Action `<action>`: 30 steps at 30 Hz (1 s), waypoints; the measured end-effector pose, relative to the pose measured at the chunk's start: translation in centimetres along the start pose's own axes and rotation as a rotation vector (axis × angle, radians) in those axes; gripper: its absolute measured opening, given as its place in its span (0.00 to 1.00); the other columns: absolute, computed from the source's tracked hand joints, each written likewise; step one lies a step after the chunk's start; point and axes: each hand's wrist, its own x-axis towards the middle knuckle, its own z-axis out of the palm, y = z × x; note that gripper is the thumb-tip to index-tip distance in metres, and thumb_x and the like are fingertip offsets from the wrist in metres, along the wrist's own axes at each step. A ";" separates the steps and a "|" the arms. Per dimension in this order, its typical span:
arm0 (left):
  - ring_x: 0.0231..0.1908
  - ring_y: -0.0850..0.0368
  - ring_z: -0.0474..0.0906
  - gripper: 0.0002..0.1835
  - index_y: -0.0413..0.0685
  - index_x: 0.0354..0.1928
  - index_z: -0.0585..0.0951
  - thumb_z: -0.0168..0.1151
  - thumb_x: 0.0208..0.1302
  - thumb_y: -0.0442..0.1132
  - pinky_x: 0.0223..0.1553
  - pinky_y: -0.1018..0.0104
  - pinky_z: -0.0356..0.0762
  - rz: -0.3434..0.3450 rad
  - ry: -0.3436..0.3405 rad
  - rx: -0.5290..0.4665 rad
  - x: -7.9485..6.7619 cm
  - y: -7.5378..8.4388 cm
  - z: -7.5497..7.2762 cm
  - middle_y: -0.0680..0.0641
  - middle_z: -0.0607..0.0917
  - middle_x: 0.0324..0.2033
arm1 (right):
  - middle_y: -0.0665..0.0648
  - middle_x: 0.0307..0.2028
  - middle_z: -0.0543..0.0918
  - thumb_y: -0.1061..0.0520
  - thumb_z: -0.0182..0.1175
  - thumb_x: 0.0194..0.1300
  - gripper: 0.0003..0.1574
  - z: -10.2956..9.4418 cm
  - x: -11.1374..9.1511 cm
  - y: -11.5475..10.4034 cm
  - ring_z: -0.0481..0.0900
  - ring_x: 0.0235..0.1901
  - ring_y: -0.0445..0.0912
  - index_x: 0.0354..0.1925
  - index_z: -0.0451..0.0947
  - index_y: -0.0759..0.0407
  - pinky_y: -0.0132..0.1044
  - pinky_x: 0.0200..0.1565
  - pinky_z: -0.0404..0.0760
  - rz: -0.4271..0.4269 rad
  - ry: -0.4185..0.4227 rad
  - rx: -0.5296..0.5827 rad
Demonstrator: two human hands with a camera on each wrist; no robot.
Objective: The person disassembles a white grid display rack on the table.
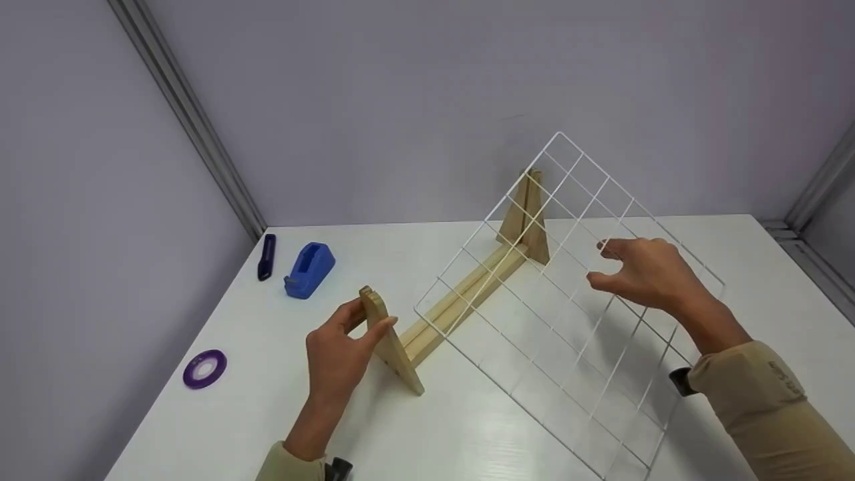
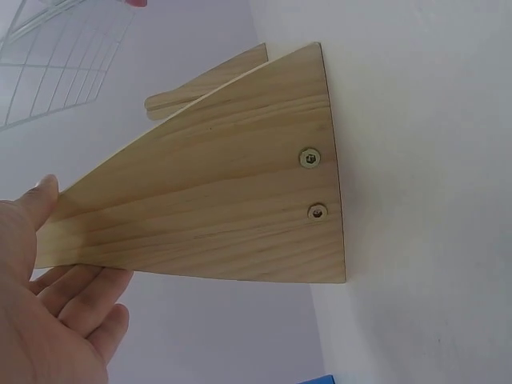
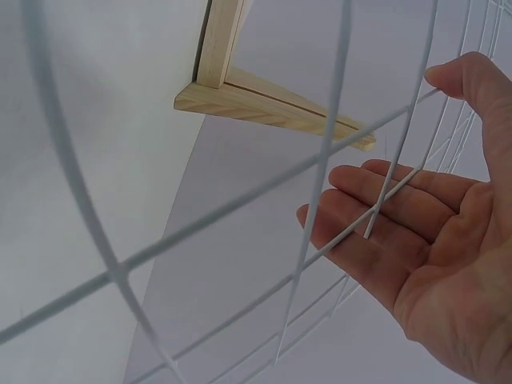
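Note:
My left hand (image 1: 340,354) grips the narrow top of the near end piece of a wooden stand (image 2: 232,184). Its thumb lies on one edge, its fingers along the other. Two screws show low on that piece. A long double rail joins it to a slotted far end piece (image 1: 528,220). A white wire grid (image 1: 477,364) slants up beside the stand, overlapping the rail in the head view. At the grid's right side is my right hand (image 1: 644,274), thumb and fingers spread apart. In the right wrist view, wires cross its long, nearly straight fingers (image 3: 384,224).
On the left of the white table (image 1: 267,414) lie a dark blue utility knife (image 1: 266,257), a blue tape dispenser (image 1: 310,270) and a purple ring (image 1: 205,369). A pale wall (image 1: 401,120) rises behind, with metal framing at both corners.

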 end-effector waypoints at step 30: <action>0.46 0.53 0.89 0.28 0.46 0.50 0.86 0.81 0.49 0.53 0.50 0.54 0.87 0.045 0.076 0.098 -0.9 0.3 -0.5 0.48 0.92 0.44 | 0.68 0.52 0.87 0.49 0.64 0.62 0.31 1.2 0.7 0.9 0.85 0.50 0.66 0.57 0.80 0.68 0.60 0.49 0.82 -0.017 -0.111 -0.021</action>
